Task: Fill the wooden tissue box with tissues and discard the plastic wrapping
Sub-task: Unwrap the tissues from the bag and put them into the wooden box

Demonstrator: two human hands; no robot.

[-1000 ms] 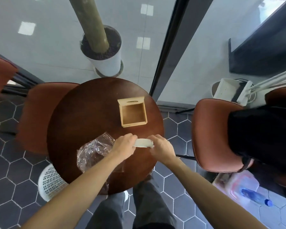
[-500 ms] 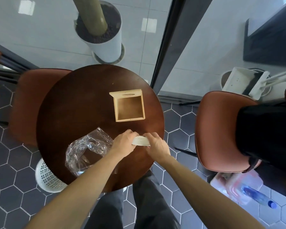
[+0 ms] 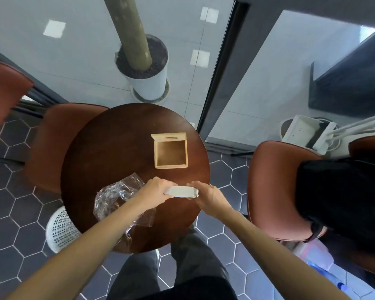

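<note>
left hand and right hand each grip one end of the tissue stack above the table, near side. fingers cover both ends. box open, empty, beyond. wrapper partly under left forearm.

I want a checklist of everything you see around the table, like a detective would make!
Surface: round dark wooden table, mostly bare.
Job's things: wooden tissue box open and empty, lid tipped back; stack of tissues held above the table's near edge; crumpled plastic wrapping lying on the table at the left.
Clutter: nothing seen on the table besides these.
Hands: left hand and right hand each grip one end of the tissues.
Cables: nothing seen.
Surroundings: white mesh bin on the floor under the table's left edge; brown chairs on both sides; potted plant beyond the table.
</note>
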